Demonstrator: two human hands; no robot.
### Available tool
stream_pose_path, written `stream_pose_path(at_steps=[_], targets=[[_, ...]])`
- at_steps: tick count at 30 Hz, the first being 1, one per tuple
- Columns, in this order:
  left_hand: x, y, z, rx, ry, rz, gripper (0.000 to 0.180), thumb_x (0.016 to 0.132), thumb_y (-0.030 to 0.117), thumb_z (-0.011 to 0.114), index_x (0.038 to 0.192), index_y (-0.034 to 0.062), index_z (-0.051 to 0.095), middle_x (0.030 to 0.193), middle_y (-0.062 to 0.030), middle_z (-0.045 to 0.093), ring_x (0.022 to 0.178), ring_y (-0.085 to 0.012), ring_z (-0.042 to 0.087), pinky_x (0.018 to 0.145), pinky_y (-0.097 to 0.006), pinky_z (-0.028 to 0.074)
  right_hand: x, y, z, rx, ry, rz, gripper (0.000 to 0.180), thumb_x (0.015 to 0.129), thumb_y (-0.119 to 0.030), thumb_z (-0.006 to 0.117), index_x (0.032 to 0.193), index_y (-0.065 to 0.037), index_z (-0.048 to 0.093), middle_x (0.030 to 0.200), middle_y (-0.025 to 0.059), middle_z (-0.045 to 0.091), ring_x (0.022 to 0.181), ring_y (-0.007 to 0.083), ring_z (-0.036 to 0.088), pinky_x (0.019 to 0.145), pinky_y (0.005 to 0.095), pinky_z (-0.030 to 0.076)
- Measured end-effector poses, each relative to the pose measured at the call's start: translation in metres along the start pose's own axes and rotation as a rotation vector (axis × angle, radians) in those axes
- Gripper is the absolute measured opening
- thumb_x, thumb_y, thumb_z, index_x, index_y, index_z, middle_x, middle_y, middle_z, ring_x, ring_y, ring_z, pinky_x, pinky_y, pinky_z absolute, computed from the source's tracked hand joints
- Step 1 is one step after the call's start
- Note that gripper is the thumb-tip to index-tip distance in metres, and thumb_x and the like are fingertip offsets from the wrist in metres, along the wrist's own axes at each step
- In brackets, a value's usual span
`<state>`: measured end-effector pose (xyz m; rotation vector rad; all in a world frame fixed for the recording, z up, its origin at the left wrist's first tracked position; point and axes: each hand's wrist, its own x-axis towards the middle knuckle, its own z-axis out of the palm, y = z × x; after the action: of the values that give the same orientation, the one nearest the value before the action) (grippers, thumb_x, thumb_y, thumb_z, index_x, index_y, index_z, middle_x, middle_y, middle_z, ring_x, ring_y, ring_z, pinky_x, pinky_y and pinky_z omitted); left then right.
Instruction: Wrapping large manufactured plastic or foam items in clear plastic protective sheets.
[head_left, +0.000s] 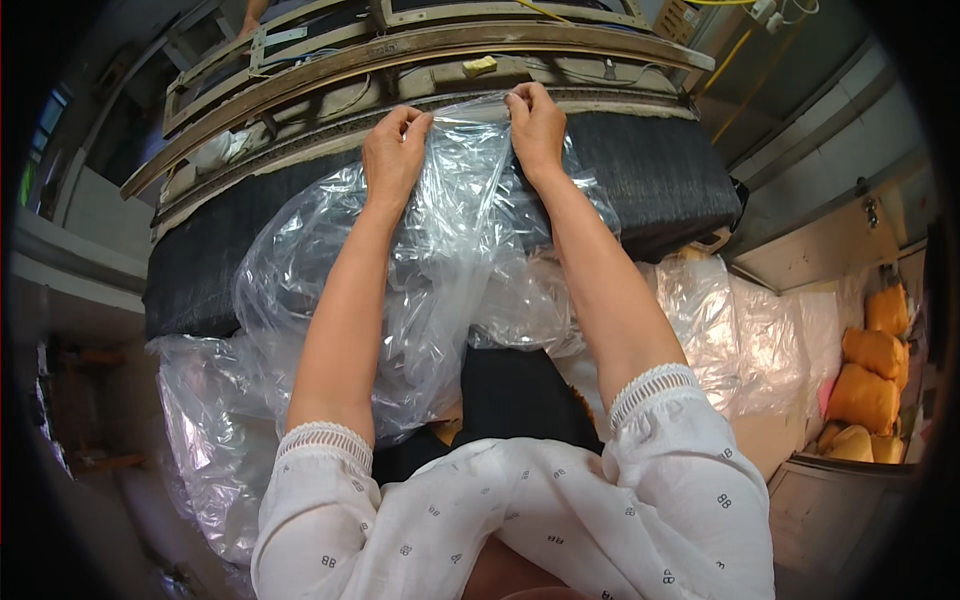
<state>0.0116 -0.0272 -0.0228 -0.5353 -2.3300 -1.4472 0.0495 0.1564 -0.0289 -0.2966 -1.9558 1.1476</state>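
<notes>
Both my arms reach forward over a large sheet of clear plastic film [440, 260] that hangs in folds toward my lap. My left hand [394, 155] pinches the film's far edge between thumb and fingers. A short way to the right, my right hand [537, 125] grips the same edge, so the film is stretched between the two. Beneath it lies a black fabric-covered surface [650, 175], which runs to both sides. The far edge of the film sits close to a long metal strip [330, 130] at the back of that surface.
Behind the strip stands a long wooden bar [400, 48] on a frame, with a small yellow block [480, 66] near it. More clear film [740, 330] spreads at the right and lower left. Orange bundles [866, 395] are stacked far right. Another person's arm [254, 14] shows at the top left.
</notes>
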Motion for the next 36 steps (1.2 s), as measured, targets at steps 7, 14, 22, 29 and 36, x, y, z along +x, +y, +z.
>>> stream_pose_path(at_steps=[7,14,22,29,36], targets=[[0.029,0.003,0.015,0.129,0.127,-0.112,0.021,0.078,0.03,0.065,0.082,0.0088,0.066,0.074,-0.0125,0.064,0.071,-0.0329,0.061,0.062,-0.039,0.046,0.021,0.011,0.017,-0.197,0.12,-0.065,0.014,0.075,-0.016,0.065,0.077,-0.002,0.065,0.075,0.0129,0.06,0.07,0.0281,0.059,0.066,0.037,0.046],[0.036,0.013,0.012,0.533,0.042,-0.043,0.035,0.078,0.041,0.062,0.076,0.0068,0.067,0.072,-0.0157,0.064,0.071,-0.0354,0.062,0.064,-0.041,0.047,0.023,0.007,0.015,-0.392,0.195,0.049,0.026,0.072,-0.018,0.066,0.088,-0.005,0.05,0.095,0.0141,0.049,0.087,0.0343,0.053,0.078,0.0427,0.042],[0.034,0.022,-0.001,0.537,-0.158,-0.039,0.037,0.083,0.037,0.055,0.077,0.0034,0.07,0.077,-0.0201,0.065,0.076,-0.0379,0.063,0.071,-0.043,0.05,0.026,0.01,0.011,-0.325,0.227,0.111,0.03,0.073,-0.02,0.062,0.088,-0.002,0.043,0.095,0.0168,0.044,0.09,0.0354,0.048,0.082,0.0423,0.038],[0.036,0.024,-0.004,0.551,-0.212,-0.063,0.041,0.086,0.039,0.048,0.082,0.0048,0.07,0.08,-0.0214,0.065,0.081,-0.038,0.062,0.076,-0.044,0.048,0.032,0.011,0.011,-0.163,0.279,0.14,0.032,0.086,-0.031,0.046,0.087,0.001,0.043,0.096,0.0188,0.045,0.09,0.0362,0.046,0.084,0.0433,0.036],[0.032,0.027,-0.001,0.41,-0.241,-0.034,0.034,0.084,0.037,0.055,0.083,0.0053,0.069,0.078,-0.019,0.065,0.078,-0.0363,0.062,0.071,-0.042,0.047,0.036,0.017,0.004,-0.073,0.315,0.154,0.034,0.091,-0.032,0.042,0.088,0.002,0.045,0.099,0.0185,0.045,0.092,0.0349,0.046,0.086,0.0414,0.035]])
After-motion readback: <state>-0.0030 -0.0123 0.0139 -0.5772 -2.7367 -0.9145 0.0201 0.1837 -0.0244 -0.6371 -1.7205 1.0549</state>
